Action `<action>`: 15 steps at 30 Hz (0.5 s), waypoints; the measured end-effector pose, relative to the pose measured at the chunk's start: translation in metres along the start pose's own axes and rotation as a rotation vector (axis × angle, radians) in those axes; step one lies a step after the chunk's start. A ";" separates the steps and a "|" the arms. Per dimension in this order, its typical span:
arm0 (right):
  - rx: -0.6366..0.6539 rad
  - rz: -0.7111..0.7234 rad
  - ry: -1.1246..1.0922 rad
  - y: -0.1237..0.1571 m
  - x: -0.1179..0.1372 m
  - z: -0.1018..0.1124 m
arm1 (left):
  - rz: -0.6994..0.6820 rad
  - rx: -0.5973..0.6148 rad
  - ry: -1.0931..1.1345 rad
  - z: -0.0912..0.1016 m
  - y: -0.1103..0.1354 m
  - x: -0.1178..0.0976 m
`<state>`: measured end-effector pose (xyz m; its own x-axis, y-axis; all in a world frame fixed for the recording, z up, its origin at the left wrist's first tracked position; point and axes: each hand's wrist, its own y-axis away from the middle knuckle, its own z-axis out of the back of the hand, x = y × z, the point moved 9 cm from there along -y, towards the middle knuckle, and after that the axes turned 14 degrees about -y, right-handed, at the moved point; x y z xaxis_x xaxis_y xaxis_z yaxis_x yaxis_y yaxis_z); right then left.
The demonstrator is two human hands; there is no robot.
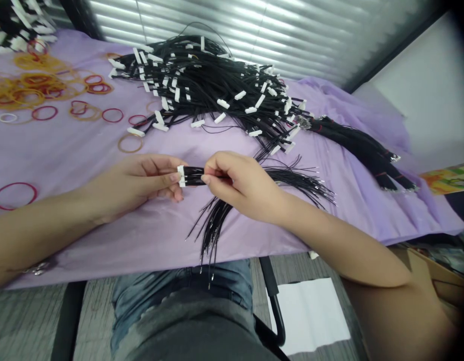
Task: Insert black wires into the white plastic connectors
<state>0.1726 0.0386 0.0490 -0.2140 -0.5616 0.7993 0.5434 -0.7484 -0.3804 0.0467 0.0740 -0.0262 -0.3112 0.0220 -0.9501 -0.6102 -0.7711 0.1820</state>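
Between my hands lies a white connector (181,176) with several black wires (193,176) running out of it to the right. My left hand (151,176) pinches the connector between thumb and fingers. Just right of it, my right hand (241,185) is closed on the black wires, thumb against forefinger. Beyond my right hand, loose black wire ends (213,230) with small metal tips hang toward the table's front edge. Another fan of black wires (303,180) spreads to the right; my hand hides where these join.
A large heap of black wires with white connectors (217,75) lies at the back. Tied black wire bundles (356,145) rest at the right. Yellow and red rubber bands (32,90) are scattered at the left on the purple cloth (142,250). Window blinds (292,35) stand behind.
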 end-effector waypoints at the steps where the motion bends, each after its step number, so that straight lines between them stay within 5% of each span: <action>1: -0.018 0.005 0.022 0.000 -0.001 0.002 | -0.008 0.001 -0.007 0.000 0.000 0.000; 15: -0.075 -0.050 0.214 -0.001 -0.011 0.001 | -0.020 -0.019 -0.074 0.001 0.000 -0.007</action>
<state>0.1752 0.0461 0.0415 -0.4112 -0.5791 0.7040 0.4677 -0.7969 -0.3823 0.0482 0.0748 -0.0196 -0.3521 0.0840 -0.9322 -0.6029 -0.7822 0.1572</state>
